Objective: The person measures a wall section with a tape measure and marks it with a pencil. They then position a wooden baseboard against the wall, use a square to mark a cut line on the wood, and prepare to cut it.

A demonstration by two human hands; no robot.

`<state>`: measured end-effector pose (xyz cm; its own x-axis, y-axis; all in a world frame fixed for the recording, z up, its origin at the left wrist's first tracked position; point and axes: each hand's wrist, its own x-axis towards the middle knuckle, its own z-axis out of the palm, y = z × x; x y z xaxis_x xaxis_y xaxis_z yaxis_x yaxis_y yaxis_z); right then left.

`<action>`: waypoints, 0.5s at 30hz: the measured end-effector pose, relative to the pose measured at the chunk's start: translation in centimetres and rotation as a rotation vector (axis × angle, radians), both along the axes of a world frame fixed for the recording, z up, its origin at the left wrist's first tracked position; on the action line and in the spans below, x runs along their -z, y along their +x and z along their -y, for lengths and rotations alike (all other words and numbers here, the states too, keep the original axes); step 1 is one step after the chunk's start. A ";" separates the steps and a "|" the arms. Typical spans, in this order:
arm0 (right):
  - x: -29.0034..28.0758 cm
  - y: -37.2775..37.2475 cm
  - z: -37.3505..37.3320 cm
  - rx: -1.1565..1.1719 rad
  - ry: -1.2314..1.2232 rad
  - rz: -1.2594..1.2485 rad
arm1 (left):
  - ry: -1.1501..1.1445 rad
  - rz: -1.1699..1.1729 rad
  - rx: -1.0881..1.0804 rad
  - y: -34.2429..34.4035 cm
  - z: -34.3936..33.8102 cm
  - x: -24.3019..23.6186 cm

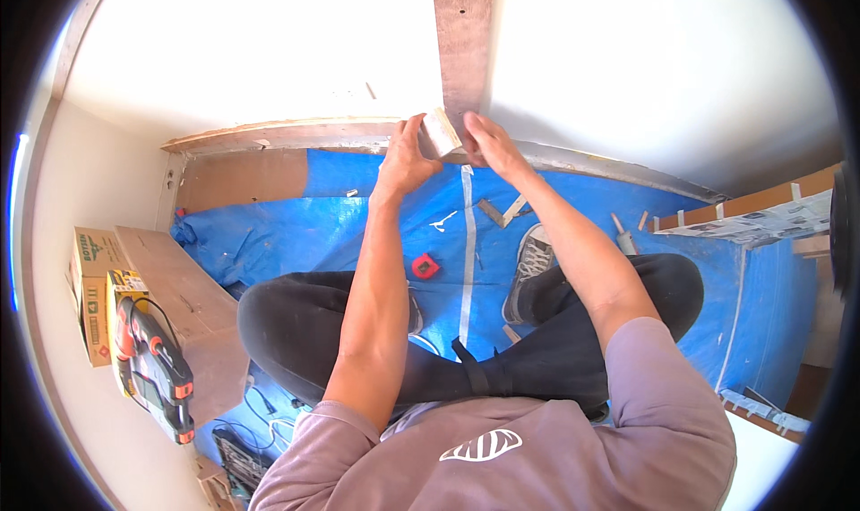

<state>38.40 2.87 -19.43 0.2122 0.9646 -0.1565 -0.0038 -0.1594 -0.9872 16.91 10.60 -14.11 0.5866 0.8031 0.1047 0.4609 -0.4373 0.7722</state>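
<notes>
My left hand [406,163] grips a small pale wood block [441,133] by its left side, thumb below and fingers above. The block is tilted at the foot of an upright brown wooden post [463,41]. Just right of the block is my right hand [489,144], its fingers curled beside the post's base. What those fingers hold, if anything, is hidden. Behind both hands a wooden bottom rail [296,135] runs along the white wall panels.
Blue sheeting [278,233] covers the floor, with a red tape measure [425,266] and a small try square [503,212] on it. At left, an orange-and-black power tool [154,368] stands near cardboard boxes [94,269]. A paper-covered board [761,214] is at right.
</notes>
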 end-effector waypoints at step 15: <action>-0.8 0.3 3.2 0.169 -0.012 0.923 | -0.466 0.573 0.249 2.9 3.5 -1.7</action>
